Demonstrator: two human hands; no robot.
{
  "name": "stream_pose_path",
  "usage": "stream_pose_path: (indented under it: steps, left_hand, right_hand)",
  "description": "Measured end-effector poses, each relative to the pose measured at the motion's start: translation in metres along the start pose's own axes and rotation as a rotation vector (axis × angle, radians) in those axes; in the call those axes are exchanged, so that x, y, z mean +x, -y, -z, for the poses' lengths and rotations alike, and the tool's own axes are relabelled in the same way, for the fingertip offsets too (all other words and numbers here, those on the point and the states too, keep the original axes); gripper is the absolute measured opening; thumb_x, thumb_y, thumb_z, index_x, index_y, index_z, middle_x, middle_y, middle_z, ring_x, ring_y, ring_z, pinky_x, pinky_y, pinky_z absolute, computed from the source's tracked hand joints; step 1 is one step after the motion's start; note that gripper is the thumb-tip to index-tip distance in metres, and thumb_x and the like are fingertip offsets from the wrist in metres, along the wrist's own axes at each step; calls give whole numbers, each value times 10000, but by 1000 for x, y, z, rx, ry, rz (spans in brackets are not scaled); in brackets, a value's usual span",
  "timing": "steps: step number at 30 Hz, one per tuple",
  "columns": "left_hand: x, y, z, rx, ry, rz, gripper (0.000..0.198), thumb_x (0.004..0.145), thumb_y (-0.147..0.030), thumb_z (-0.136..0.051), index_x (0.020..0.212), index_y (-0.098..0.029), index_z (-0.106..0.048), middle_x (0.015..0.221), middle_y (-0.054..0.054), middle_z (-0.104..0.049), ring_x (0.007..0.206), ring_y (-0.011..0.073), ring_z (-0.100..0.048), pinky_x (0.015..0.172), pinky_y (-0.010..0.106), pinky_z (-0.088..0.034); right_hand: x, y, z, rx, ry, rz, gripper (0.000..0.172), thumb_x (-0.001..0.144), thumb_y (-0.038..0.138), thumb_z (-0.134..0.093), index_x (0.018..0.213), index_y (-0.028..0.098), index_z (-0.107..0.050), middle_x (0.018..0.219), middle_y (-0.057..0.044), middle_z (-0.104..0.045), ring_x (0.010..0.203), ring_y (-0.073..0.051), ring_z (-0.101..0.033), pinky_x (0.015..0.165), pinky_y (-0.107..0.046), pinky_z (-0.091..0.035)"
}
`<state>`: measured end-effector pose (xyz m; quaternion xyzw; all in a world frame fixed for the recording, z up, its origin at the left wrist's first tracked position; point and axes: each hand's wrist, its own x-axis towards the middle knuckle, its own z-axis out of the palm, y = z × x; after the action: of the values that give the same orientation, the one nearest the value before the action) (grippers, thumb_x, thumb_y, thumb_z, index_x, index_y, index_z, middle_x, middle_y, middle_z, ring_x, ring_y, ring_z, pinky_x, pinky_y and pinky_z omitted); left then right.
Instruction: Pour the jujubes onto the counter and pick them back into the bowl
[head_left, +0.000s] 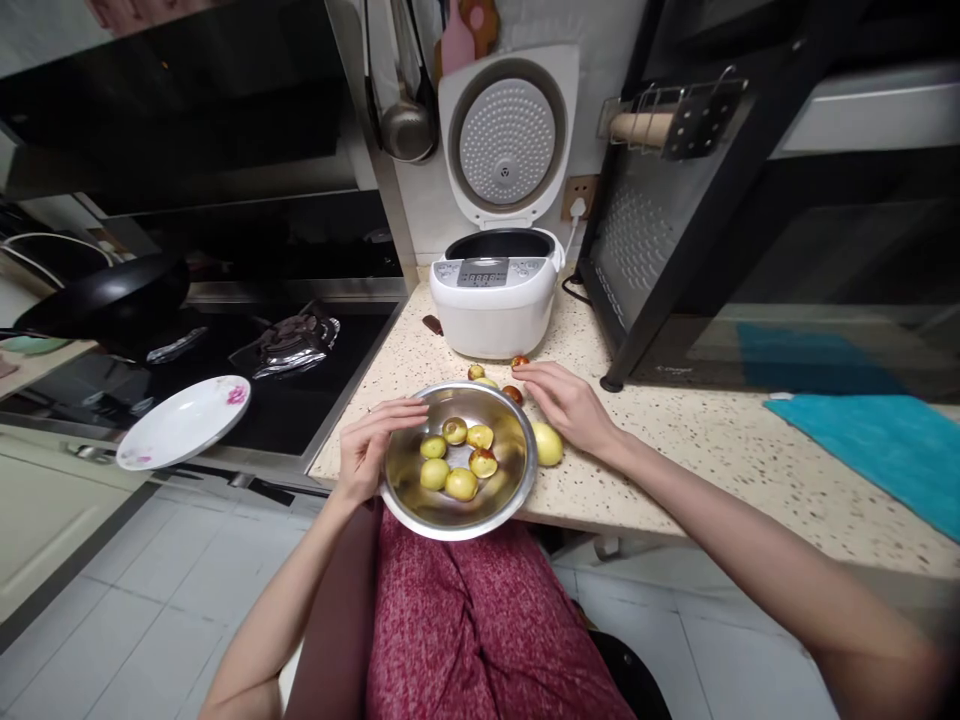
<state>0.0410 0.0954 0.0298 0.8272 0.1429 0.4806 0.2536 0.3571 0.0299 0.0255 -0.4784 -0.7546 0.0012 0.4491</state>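
Observation:
A round stainless steel bowl (pixel 523 500) sits tilted at the counter's front edge, above my lap. Inside lie several yellow-green jujubes (pixel 461 484), some with red-brown patches. My left hand (pixel 375 440) grips the bowl's left side, its fingers over the rim. On the bowl's far right, my right hand (pixel 566 400) reaches over the counter with fingers stretched out and the thumb apart. Its fingertips are at a red-brown jujube (pixel 519 361); whether they touch it I cannot tell. Another brown jujube (pixel 513 394) and a larger-looking yellow-green fruit (pixel 547 444) lie beside the bowl.
Behind the bowl stands a white rice cooker (pixel 491 310) with its lid raised. A black-framed appliance (pixel 675 270) and a teal cloth (pixel 877 450) are at right. To the left are a gas stove (pixel 322 390), a white flowered plate (pixel 184 425) and a black wok (pixel 120 295).

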Motion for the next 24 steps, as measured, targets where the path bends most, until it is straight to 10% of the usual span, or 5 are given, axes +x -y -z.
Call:
stream_pose_path:
  steps: [13, 24]
  left_hand:
    - [-7, 8, -2, 81, 103, -154, 679, 1060, -568, -225, 1071, -197, -793, 1106, 122, -781, 1143, 272, -705, 1152, 532, -405]
    - [-5, 11, 3, 108, 192, -131, 580, 1058, -520, -322, 1038, -180, -792, 1090, 130, -784, 1142, 277, -699, 1109, 520, -435]
  right_hand:
    - [2, -21, -5, 25, 274, 4, 293, 931, 170, -628, 1217, 219, -665, 1192, -93, -718, 1097, -248, -677, 987, -474, -541]
    - [6, -13, 4, 107, 119, 16, 271, 903, 221, -680, 1166, 185, -627, 1130, -115, -694, 1064, -268, -672, 936, -461, -554]
